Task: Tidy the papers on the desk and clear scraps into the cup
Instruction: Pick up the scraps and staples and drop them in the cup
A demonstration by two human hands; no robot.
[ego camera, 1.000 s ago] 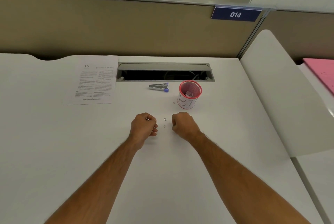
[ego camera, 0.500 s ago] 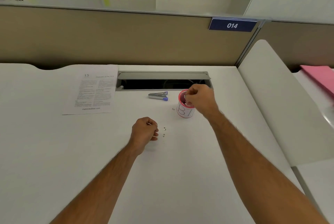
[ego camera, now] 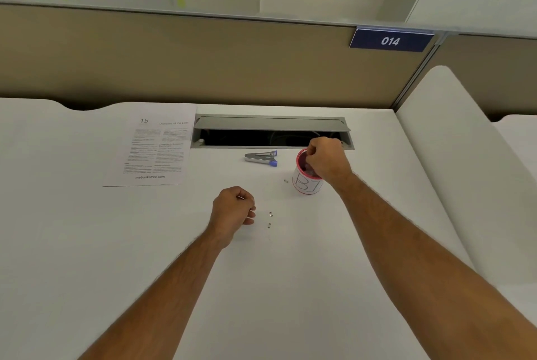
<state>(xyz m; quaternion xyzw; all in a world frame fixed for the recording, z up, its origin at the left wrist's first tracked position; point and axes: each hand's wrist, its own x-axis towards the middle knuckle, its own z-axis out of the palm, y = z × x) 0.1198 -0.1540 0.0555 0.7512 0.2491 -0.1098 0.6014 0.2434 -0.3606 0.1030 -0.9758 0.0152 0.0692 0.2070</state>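
Right hand [ego camera: 328, 160] outstretched, fingers curled downward; left hand [ego camera: 232, 211] nearer, loosely fisted, forearm extended.

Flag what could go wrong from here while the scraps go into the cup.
1. The right hand over the cup could tip it.
2. One scrap beside the cup's base is easily overlooked.
3. The left hand could brush the two scraps away.

The white counter [ego camera: 290, 287] carries a printed sheet of paper [ego camera: 154, 147] at the far left, beside an open cable slot [ego camera: 271, 133]. Just near of the slot lies a staple remover [ego camera: 261, 157], with a pink-rimmed cup [ego camera: 306, 183] to its right. Three small scraps: one [ego camera: 286, 181] just left of the cup, two [ego camera: 270, 219] nearer.
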